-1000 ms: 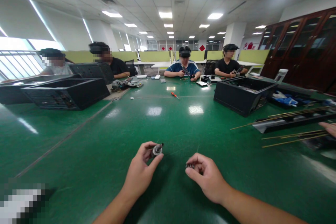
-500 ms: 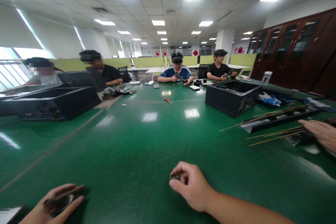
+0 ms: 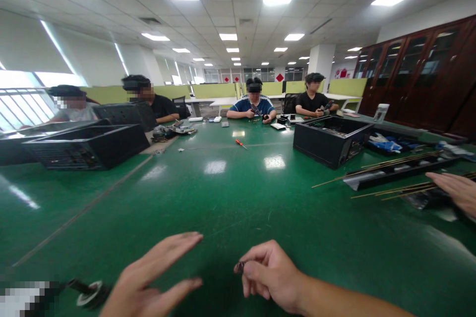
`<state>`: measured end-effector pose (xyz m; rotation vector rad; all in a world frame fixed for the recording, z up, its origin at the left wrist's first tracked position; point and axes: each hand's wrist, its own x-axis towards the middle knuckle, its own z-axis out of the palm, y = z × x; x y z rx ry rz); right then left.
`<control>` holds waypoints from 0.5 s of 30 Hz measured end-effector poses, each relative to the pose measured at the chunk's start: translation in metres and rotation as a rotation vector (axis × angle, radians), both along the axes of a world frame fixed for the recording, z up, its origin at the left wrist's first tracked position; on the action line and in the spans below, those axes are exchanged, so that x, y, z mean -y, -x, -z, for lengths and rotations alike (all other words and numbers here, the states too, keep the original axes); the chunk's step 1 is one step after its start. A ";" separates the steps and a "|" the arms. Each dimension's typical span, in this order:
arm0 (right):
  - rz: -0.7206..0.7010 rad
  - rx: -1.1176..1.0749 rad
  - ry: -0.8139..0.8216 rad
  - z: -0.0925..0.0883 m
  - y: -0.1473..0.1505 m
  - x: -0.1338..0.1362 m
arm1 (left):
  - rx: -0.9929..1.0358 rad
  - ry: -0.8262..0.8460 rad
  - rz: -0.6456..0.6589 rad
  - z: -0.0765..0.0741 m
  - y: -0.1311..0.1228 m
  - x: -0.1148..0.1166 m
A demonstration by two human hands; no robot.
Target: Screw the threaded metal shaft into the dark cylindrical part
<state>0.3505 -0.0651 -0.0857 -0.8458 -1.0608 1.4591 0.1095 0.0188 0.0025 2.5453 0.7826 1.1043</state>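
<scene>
Low in the head view, my right hand pinches a small dark metal part between thumb and fingertips, just above the green table. What kind of part it is cannot be made out. To its left, my left hand holds nothing; its thumb and fingers are spread apart, facing the right hand. Beside the left wrist lies a round metal piece with a dark shaft, partly hidden by that hand.
On the green table stand black computer cases at left and right. An orange screwdriver lies mid-table. Thin brass-coloured rods lie right, near another person's hand. Several people sit across the table.
My left hand has let go of the round piece with the shaft and moved right, toward my right hand. My right hand has turned slightly with the small part still pinched.
</scene>
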 end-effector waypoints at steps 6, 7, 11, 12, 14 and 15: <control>0.020 -0.144 0.014 -0.002 -0.003 0.001 | 0.160 0.223 0.321 0.023 -0.095 0.034; 0.026 -0.154 0.016 -0.003 -0.004 0.001 | 0.203 0.235 0.299 0.026 -0.100 0.037; -0.034 -0.169 -0.002 -0.003 -0.005 -0.001 | 0.239 0.221 0.231 0.028 -0.091 0.034; -0.066 -0.165 -0.012 -0.003 -0.005 -0.001 | 0.213 0.211 0.162 0.026 -0.081 0.029; -0.128 -0.144 -0.019 -0.001 -0.006 -0.002 | 0.156 0.145 -0.064 0.020 -0.053 0.015; -0.148 -0.135 -0.016 0.000 -0.007 -0.003 | 0.141 0.096 -0.197 0.016 -0.035 0.007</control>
